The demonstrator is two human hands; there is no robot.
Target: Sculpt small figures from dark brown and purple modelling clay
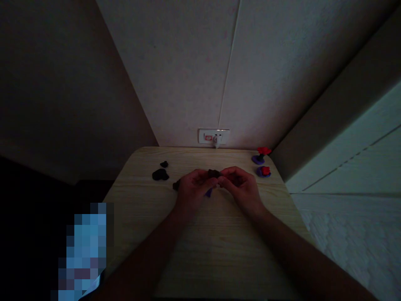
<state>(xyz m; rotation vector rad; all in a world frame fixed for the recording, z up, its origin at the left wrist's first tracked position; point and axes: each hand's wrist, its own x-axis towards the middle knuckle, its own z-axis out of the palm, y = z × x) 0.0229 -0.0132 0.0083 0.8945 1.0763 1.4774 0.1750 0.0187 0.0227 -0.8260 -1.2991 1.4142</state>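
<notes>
Both my hands meet over the middle of a light wooden table [200, 242]. My left hand [192, 188] and my right hand [239, 184] pinch a dark lump of modelling clay [214, 172] between their fingertips. A bit of purple clay [209, 192] shows just under my left hand. A small dark piece [176, 185] lies by my left hand's outer edge.
Two dark clay lumps [161, 174] [163, 164] lie at the left of the table. At the right edge stand two purple-and-red clay figures [260, 155] [264, 171]. A wall socket [213, 136] sits behind the table. The room is dim; a blurred patch is at lower left.
</notes>
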